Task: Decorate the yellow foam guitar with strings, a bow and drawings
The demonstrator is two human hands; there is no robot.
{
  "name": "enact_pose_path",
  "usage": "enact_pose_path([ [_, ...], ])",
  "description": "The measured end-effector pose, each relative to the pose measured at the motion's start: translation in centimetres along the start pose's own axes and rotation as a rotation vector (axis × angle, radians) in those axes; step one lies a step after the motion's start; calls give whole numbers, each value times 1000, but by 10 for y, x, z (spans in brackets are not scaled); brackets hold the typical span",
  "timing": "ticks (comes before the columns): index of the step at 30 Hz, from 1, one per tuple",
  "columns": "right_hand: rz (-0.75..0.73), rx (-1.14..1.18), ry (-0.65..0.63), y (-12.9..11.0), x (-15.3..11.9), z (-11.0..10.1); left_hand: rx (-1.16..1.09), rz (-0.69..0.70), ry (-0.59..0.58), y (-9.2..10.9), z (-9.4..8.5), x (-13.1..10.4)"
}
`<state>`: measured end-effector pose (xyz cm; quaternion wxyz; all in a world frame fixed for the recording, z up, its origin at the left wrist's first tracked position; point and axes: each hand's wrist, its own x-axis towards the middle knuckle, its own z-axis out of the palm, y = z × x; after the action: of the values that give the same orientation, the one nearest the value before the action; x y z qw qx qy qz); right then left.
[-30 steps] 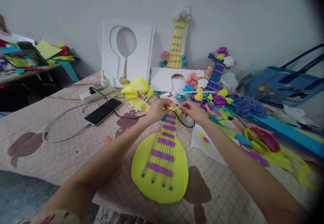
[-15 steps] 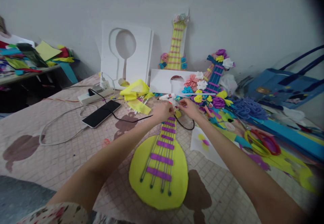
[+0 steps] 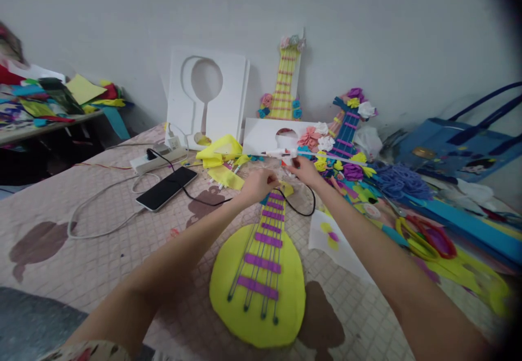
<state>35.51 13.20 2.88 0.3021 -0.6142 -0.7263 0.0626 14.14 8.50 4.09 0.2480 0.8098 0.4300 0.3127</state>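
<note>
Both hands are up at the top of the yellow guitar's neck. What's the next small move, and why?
Probably lift the glue gun: the right hand is at its handle while the left hand pinches the top of the guitar neck, where a loose yellow piece lies.

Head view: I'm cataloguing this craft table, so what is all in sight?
Felt guitar: one, yellow with purple bars, flat at table centre.
Decorated guitars: two, yellow and blue, against the wall.
Foam board: white, guitar-shaped cutout, leaning on the wall.
Phone: one, black, left of the guitar.
Power strip: one, white, behind the phone.
Scissors: yellow and red handles, right side.
Bag: one, blue, far right.
Left hand: at the guitar's neck top.
Right hand: beside it, near a white glue gun.
</note>
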Motion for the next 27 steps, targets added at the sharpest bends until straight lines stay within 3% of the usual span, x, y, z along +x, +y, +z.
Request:
enact_pose_path([
  [5, 25, 16, 69, 11, -1, -25, -204, -84, 76, -3, -23, 1],
  [10, 24, 59, 87, 16, -6, -31, -421, -150, 84, -10, -48, 1],
  [13, 12, 78, 83, 14, -7, -33, -420, -180, 84, -18, -53, 4],
  [20, 4, 90, 71, 7, -4, -47, -121, -192, -148, -32, -23, 21],
  [27, 45, 87, 71, 14, -14, -52, 182, -172, -234, -26, 9, 45],
])
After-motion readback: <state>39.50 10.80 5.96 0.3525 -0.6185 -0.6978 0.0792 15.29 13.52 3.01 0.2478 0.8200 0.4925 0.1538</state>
